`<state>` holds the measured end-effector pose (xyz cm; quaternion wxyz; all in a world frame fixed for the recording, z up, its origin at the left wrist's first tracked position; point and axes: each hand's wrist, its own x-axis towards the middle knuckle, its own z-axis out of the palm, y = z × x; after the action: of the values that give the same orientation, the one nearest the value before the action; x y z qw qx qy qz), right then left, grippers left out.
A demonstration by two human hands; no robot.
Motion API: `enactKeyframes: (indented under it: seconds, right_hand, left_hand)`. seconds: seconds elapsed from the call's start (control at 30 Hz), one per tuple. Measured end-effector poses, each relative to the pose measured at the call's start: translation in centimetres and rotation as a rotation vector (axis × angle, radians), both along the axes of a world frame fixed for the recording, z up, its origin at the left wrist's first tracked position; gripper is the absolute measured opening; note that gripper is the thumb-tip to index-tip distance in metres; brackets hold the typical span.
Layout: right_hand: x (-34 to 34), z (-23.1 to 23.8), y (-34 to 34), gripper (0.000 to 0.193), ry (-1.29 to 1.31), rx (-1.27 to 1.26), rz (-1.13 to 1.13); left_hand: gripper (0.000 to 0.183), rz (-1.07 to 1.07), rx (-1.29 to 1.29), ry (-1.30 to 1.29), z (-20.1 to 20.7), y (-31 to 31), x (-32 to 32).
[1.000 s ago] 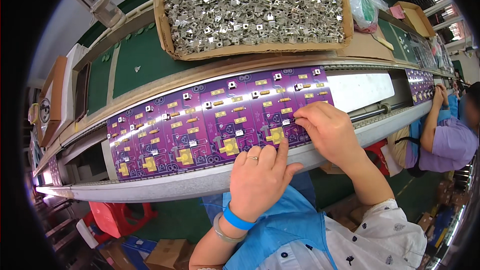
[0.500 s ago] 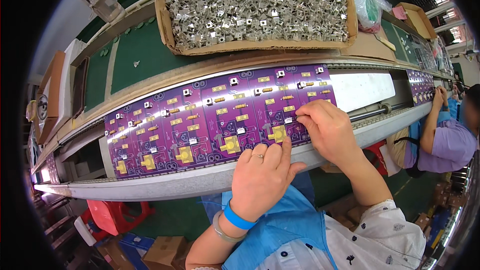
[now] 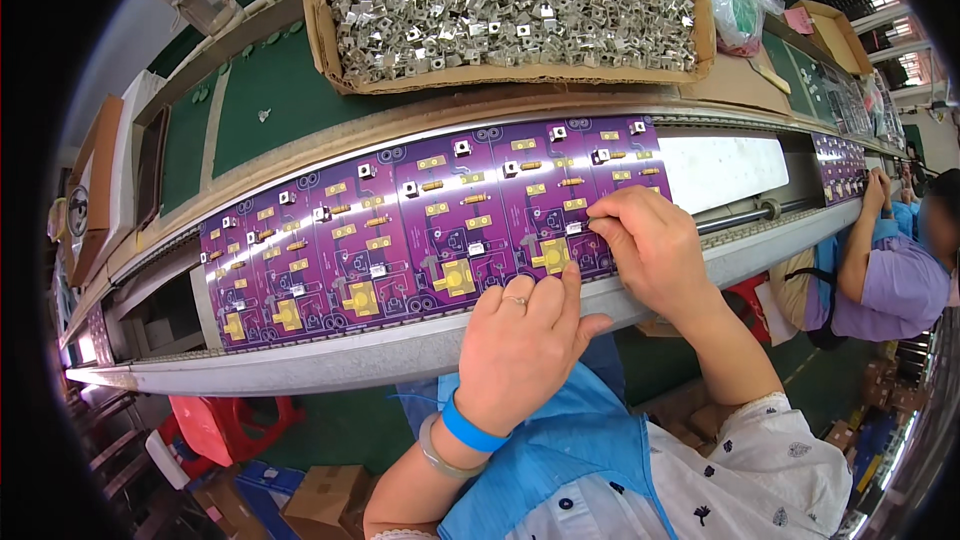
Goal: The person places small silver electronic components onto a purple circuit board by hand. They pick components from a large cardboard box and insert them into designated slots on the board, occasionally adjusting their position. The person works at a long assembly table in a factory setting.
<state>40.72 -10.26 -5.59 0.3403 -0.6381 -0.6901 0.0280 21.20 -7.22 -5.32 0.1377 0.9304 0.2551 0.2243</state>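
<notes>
Here, your purple circuit board (image 3: 402, 240) lies beyond the metal rail (image 3: 300, 370). Your left hand (image 3: 520, 340) stretches its index finger onto it beside a gold patch (image 3: 551, 257); its palm is hidden, so I can't tell its grip. Beside a small silver part (image 3: 573, 228), your right hand (image 3: 655, 252) brings thumb and forefinger together, possibly gripping it; I can't tell.

boards (image 3: 420, 226) — apparently on rails (image 3: 300, 373) — before carton (image 3: 530, 77)

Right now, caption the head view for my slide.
Left hand and right hand reach over a purple circuit panel, with a carton of small metal parts beyond.
</notes>
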Motion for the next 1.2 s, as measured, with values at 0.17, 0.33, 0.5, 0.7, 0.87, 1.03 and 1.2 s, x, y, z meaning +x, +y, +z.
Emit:
enactKeyframes:
  seconds: [0.17,0.33,0.5,0.7,0.87,1.03,1.2]
  right_hand:
    - [0.0,0.0,0.0,0.015,-0.035,0.024,0.026]
    - [-0.4,0.1,0.1,0.015,-0.085,0.034,0.031]
    - [-0.5,0.3,-0.3,0.014,-0.103,-0.005,0.025]
    - [-1.8,1.4,-1.3,0.03,0.041,-0.024,-0.069]
    - [-6.3,4.0,-4.4,0.04,0.206,-0.042,0.238]
    - [-7.6,4.2,-4.2,0.036,0.29,-0.056,0.311]
    - [-7.7,3.7,-3.3,0.024,0.582,-0.03,0.355]
  left_hand:
    - [0.05,-0.005,-0.007,-0.004,-0.2,-0.1,0.0]
    - [0.05,-0.002,-0.01,-0.006,0.1,-0.1,-0.1]
    - [0.048,0.008,-0.02,-0.009,0.2,-0.2,-0.2]
    - [0.055,0.073,-0.567,-0.317,1.8,-0.4,-1.7]
    - [0.073,0.028,-1.269,-0.841,2.5,-2.7,-2.8]
    - [0.086,0.084,-1.309,-0.894,2.3,-3.4,-3.2]
    - [0.081,0.141,-1.273,-0.955,2.1,-3.1,-4.2]
